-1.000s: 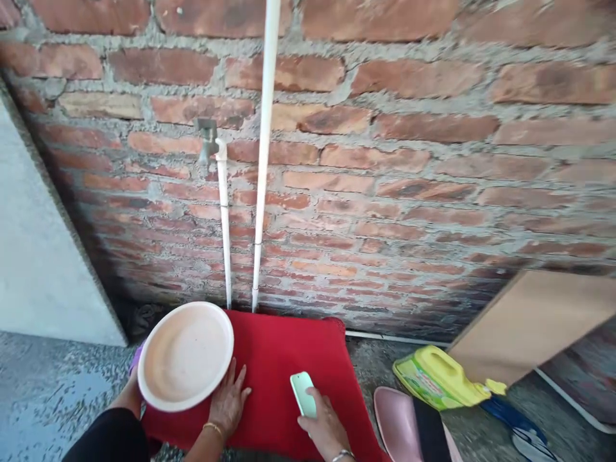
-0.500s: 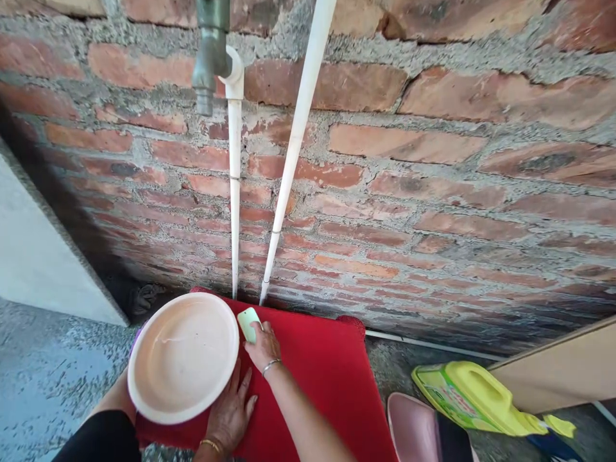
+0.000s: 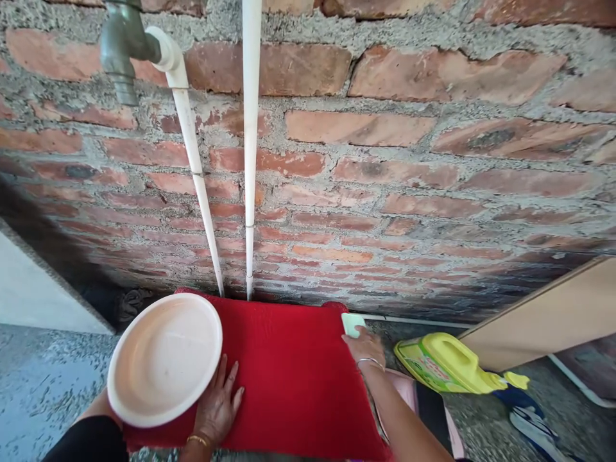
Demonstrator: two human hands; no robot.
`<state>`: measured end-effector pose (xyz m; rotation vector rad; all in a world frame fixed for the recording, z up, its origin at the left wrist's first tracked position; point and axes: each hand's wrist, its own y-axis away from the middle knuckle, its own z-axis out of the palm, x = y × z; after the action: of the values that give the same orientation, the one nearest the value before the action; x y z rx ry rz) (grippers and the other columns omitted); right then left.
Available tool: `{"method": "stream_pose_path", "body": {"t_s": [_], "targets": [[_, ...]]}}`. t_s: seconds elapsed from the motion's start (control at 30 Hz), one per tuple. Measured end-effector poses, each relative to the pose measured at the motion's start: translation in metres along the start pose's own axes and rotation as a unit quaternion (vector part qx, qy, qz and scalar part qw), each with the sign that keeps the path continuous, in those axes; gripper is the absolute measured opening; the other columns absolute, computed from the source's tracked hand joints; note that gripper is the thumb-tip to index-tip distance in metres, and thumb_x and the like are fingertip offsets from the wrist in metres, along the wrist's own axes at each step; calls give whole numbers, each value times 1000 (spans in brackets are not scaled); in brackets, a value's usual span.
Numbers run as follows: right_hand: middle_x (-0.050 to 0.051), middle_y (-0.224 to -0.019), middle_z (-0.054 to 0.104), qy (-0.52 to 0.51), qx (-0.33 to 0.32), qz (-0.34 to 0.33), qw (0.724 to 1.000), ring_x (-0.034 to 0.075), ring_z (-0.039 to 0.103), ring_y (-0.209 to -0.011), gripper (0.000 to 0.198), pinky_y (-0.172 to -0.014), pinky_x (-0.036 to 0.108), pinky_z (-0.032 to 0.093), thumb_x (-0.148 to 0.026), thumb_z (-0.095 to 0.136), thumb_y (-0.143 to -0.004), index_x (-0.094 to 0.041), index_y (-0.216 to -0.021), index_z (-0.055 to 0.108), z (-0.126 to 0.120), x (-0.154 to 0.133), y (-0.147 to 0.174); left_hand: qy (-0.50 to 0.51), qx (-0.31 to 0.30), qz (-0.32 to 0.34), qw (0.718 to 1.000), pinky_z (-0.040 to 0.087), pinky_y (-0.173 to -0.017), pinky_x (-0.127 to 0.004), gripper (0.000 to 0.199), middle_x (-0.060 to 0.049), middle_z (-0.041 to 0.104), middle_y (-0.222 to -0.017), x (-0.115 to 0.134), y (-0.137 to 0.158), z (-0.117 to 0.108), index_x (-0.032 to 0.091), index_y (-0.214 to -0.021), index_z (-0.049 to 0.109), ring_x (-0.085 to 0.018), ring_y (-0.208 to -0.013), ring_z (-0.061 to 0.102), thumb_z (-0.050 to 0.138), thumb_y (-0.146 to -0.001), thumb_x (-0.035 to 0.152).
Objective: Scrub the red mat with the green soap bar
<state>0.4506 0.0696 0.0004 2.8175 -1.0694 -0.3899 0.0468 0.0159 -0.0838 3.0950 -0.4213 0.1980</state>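
A red cloth [image 3: 283, 385] lies spread over a low surface in front of the brick wall. At its far right corner, my right hand [image 3: 366, 346], with a silver bracelet, is closed on a pale green flat block [image 3: 353, 323] with rounded corners, resting on the cloth. The block's underside is hidden. My left hand [image 3: 219, 401], wearing a gold bracelet, lies flat on the cloth with its fingers spread. Close beside those fingers is a pale pink basin [image 3: 166, 359], over the cloth's left end; whether they touch is unclear.
A yellow jug [image 3: 443, 362] lies on its side on the wet floor, right of the cloth. A pink and black object [image 3: 430, 407] is beside it. White pipes [image 3: 250, 160] and a grey tap [image 3: 122, 51] run along the wall. Panels [image 3: 543, 321] stand on both sides.
My right hand has moved right with the pale green block, from beside the basin to the cloth's far right corner. My left hand stays flat near the basin. The camera view has shifted right.
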Motion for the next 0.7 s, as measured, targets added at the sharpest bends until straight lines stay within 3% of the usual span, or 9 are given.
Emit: {"method": "stream_pose_path", "body": {"t_s": [0.07,0.13,0.23,0.37,0.47,0.57,0.7], "targets": [[11,-102,58,-10,9,12,1000,26,61,-94,48,-84,39,45,-44,58,-76,-26,-121,57,-6,9,4,2,1,6,1000,28,-113,-45,52,-8,36,-150,0,0,-2,26,-138,47,-29,-138,33,43,-89,42],[11,-104,58,-21,-2,-3,1000,26,61,-95,50,-85,37,45,-45,60,-75,-24,-120,57,-3,-9,17,6,2,6,1000,28,-114,-44,52,-7,37,-150,1,0,-4,26,-138,47,-28,-138,32,43,-89,42],[10,-108,56,-53,-41,-89,994,22,60,-98,50,-88,31,43,-40,61,-76,-23,-122,57,13,-74,53,9,3,-2,1000,27,-114,-44,52,-7,37,-150,3,1,-6,26,-138,47,-28,-138,32,43,-88,41],[9,-111,55,-55,-109,-249,961,24,58,-101,45,-88,31,43,-33,64,-73,-25,-117,61,41,-173,122,20,11,2,1000,31,-112,-44,52,-8,36,-150,1,0,-5,26,-137,48,-28,-137,35,43,-88,42],[9,-115,54,-30,-160,-314,935,25,56,-103,47,-87,33,43,-31,65,-71,-25,-117,61,55,-215,155,32,29,9,999,33,-111,-43,50,-7,38,-150,-2,1,-2,26,-135,50,-27,-135,37,42,-89,42],[9,-117,54,-1,-170,-325,930,26,55,-105,47,-87,33,42,-29,65,-69,-25,-116,62,55,-212,150,41,37,7,998,32,-112,-43,50,-6,38,-149,-3,2,0,26,-136,50,-27,-136,36,41,-89,41],[8,-114,58,15,-120,-230,966,24,57,-104,48,-90,31,41,-29,62,-70,-26,-118,62,28,-142,105,48,22,-1,999,31,-112,-44,51,-6,38,-149,0,2,-2,27,-136,49,-27,-136,36,43,-88,41]]}}
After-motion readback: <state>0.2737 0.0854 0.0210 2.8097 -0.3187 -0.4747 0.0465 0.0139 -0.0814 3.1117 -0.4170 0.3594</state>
